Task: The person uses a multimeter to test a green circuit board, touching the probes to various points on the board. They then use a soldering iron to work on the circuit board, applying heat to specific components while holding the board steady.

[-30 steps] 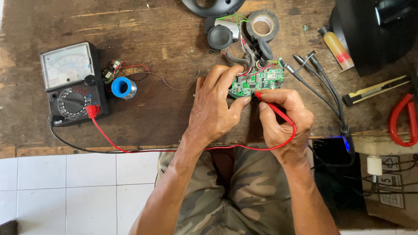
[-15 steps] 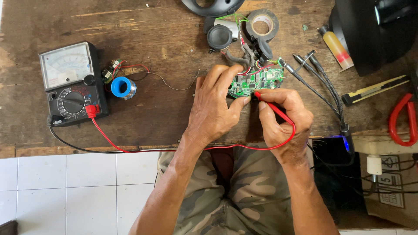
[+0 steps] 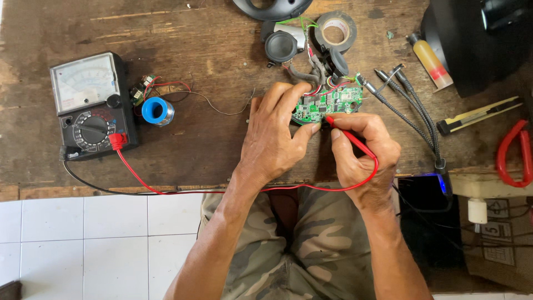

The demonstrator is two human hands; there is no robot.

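Two hands are working over a green circuit board (image 3: 328, 104) on a worn wooden workbench (image 3: 211, 50).

The left hand (image 3: 275, 136) is closing its fingers around the board's near edge, pinning it to the bench, while the right hand (image 3: 363, 153) is gripping a red test probe (image 3: 348, 136) with its tip touching the board. The probe's red lead (image 3: 222, 188) is running back to an analog multimeter (image 3: 91, 105) far left, a blue solder spool (image 3: 157, 111) lying just beside it. A roll of black tape (image 3: 336, 30) is sitting beyond the board.
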